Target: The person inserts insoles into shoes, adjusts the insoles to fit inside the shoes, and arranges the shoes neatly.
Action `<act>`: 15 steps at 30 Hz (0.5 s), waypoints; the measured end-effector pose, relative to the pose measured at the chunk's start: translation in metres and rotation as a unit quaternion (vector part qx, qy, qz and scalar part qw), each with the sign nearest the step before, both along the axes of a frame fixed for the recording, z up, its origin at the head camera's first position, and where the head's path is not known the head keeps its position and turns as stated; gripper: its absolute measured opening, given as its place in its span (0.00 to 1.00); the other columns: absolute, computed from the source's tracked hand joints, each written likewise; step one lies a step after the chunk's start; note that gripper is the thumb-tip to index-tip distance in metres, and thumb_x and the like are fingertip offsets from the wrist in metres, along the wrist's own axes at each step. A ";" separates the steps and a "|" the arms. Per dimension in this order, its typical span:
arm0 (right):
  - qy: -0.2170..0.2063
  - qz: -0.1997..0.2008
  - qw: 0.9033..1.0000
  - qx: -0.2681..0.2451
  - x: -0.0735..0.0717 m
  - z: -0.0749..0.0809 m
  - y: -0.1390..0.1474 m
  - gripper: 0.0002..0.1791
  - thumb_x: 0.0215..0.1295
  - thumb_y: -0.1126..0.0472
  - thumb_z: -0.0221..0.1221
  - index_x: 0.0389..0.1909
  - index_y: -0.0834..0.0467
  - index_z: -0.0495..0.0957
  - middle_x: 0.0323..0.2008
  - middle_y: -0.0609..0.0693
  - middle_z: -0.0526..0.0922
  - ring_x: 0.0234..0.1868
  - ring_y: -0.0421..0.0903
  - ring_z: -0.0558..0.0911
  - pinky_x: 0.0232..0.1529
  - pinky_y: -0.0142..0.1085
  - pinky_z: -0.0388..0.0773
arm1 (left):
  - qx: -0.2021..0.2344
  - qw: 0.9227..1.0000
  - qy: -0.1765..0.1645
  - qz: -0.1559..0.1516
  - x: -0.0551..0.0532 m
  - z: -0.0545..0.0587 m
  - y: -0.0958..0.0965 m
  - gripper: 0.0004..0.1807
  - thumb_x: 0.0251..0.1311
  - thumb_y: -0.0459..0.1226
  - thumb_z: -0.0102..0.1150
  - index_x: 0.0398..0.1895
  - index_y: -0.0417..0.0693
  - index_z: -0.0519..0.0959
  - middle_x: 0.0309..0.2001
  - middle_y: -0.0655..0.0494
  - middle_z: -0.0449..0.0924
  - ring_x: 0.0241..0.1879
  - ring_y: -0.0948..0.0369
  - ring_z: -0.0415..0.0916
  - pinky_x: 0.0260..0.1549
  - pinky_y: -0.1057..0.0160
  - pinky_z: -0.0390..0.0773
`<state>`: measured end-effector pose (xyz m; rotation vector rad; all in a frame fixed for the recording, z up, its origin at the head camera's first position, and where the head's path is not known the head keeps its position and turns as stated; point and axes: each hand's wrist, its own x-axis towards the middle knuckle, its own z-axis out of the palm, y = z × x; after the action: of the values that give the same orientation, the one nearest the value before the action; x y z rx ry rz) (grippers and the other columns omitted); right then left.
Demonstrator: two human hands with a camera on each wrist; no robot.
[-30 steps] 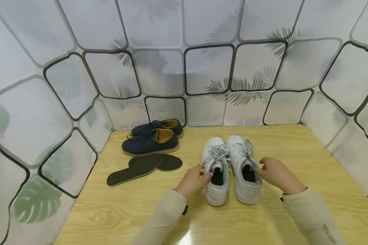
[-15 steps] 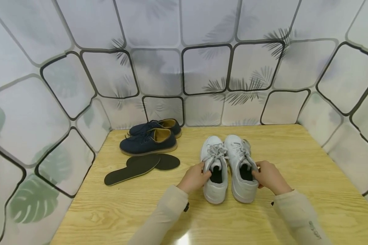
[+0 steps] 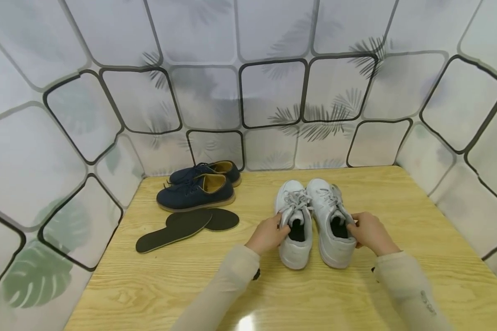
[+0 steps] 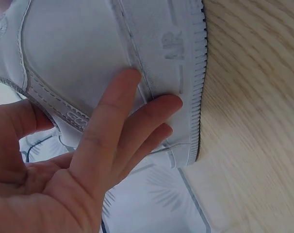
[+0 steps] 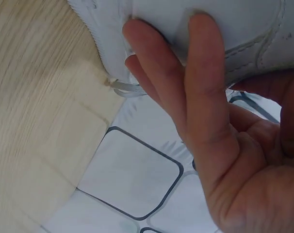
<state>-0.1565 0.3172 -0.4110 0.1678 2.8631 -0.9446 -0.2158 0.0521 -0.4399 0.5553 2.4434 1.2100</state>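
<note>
Two white lace-up sneakers stand side by side, toes pointing away. My left hand [image 3: 268, 235] pinches the left sneaker [image 3: 295, 253] at the outer edge of its opening. In the left wrist view, the thumb goes over the collar while the fingers [image 4: 108, 121] lie along the white side wall. On the other side, my right hand [image 3: 370, 233] grips the right sneaker [image 3: 335, 250] by its outer collar. Its fingers [image 5: 205, 63] press against the outer side in the right wrist view. Whether the soles touch the table, I cannot tell.
A pair of navy lace-up shoes [image 3: 194, 195] stands at the back left of the wooden table [image 3: 157, 285]. Two dark insoles [image 3: 178, 227] lie overlapping in front of them. A patterned cloth wall [image 3: 273, 101] encloses the back and sides.
Both hands have closed on the sneakers' collars. The two sneakers have shifted slightly right and away, while the navy shoes and insoles stay put. The head view has turned a little right.
</note>
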 end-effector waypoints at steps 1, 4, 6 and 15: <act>-0.003 -0.001 1.000 0.002 -0.001 0.000 0.002 0.23 0.63 0.69 0.50 0.57 0.80 0.67 0.30 0.66 0.82 0.17 0.48 0.81 0.24 0.40 0.79 | 0.002 1.000 -0.001 -0.002 -0.001 0.000 0.002 0.33 0.67 0.40 0.50 0.72 0.37 0.57 0.32 0.50 0.79 0.17 0.62 0.74 0.19 0.66 0.72; -0.010 -0.002 1.000 0.003 -0.003 0.003 0.007 0.24 0.64 0.69 0.50 0.57 0.80 0.66 0.32 0.67 0.82 0.17 0.48 0.82 0.25 0.41 0.80 | 0.006 1.000 0.002 -0.009 -0.003 0.000 0.008 0.33 0.66 0.40 0.50 0.72 0.36 0.57 0.25 0.52 0.77 0.17 0.62 0.73 0.18 0.66 0.71; -0.014 -0.002 1.000 0.005 -0.005 0.004 0.011 0.24 0.64 0.69 0.50 0.57 0.80 0.66 0.33 0.68 0.82 0.18 0.48 0.82 0.26 0.42 0.80 | 0.005 1.000 0.008 -0.011 -0.004 0.000 0.012 0.32 0.67 0.40 0.50 0.71 0.35 0.59 0.24 0.53 0.76 0.17 0.63 0.73 0.19 0.67 0.71; -0.018 0.010 1.000 0.002 -0.011 0.004 0.033 0.23 0.64 0.68 0.50 0.56 0.81 0.66 0.33 0.69 0.82 0.18 0.48 0.83 0.27 0.42 0.81 | 0.001 1.000 0.029 -0.011 -0.010 -0.001 0.032 0.22 0.65 0.39 0.51 0.58 0.35 0.72 0.26 0.52 0.77 0.18 0.63 0.74 0.19 0.67 0.72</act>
<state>-0.1671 0.3498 -0.4069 0.1559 2.8286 -0.9213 -0.2254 0.0839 -0.4404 0.6238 2.4770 1.2047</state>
